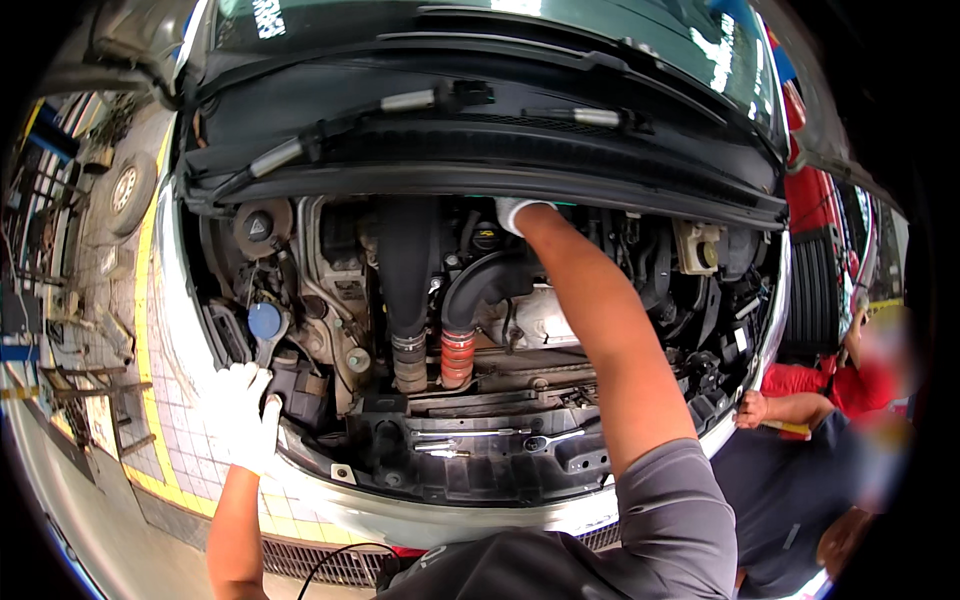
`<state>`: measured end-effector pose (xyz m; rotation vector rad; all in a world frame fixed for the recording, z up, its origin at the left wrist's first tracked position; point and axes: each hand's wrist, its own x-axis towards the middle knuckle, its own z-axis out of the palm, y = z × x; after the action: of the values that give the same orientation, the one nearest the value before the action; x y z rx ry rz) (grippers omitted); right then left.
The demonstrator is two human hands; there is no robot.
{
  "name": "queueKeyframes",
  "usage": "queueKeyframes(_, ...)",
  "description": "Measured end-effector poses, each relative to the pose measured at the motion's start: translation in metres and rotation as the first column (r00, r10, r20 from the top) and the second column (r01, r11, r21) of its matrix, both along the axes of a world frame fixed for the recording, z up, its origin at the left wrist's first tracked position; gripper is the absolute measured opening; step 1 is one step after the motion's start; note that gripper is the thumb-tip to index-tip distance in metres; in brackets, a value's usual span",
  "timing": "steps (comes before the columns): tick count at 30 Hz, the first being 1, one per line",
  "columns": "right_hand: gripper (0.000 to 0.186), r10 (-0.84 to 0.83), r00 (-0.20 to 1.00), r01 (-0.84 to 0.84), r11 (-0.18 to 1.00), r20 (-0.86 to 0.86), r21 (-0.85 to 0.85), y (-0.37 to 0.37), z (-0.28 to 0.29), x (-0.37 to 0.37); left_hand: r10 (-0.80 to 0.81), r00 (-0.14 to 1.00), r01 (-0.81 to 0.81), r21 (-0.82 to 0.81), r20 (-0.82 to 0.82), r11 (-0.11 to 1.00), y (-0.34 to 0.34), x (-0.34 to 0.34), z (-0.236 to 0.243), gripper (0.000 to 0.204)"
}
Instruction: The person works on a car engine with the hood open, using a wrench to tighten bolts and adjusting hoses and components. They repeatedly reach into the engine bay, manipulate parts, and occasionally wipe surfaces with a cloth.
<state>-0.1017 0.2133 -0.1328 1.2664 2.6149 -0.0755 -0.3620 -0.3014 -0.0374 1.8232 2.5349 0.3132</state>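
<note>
Right hand [511, 214] beneath far cowl [480, 186], by central engine [487, 240], grip hidden; left hand [246, 416], thumb spread, at near-left fender [186, 325]. Ratchet [550, 440] on near crossmember [500, 466] may fall if right arm bumps it.

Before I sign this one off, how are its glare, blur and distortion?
Head view: the white-gloved left hand is overexposed, nearly merging with the glossy white car fender; head view: bright patches glare from the dark glass windscreen; head view: the fisheye bends the painted yellow floor line; head view: a red-sleeved person has a blurred head.
</note>
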Motion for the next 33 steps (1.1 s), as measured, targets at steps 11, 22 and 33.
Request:
queueKeyframes(11, 0.041, -0.049, 0.942, 0.08, 0.993, 0.332, -0.081, -0.022, 0.025, -0.005, -0.004, 0.995, 0.001, 0.034, 0.102, 0.999, -0.004, -0.012, 0.009, 0.035)
queueKeyframes(22, 0.047, -0.003, 0.964, 0.043, 0.988, 0.266, -0.147, -0.007, 0.012, 0.011, -0.064, 0.981, 0.038, 0.14, 0.182, 0.989, -0.01, -0.02, 0.007, 0.036)
queueKeyframes(33, 0.043, 0.011, 0.962, -0.007, 1.0, 0.274, -0.016, -0.024, 0.013, 0.017, -0.066, 0.985, 0.04, 0.159, 0.161, 0.987, -0.014, -0.023, -0.003, 0.034)
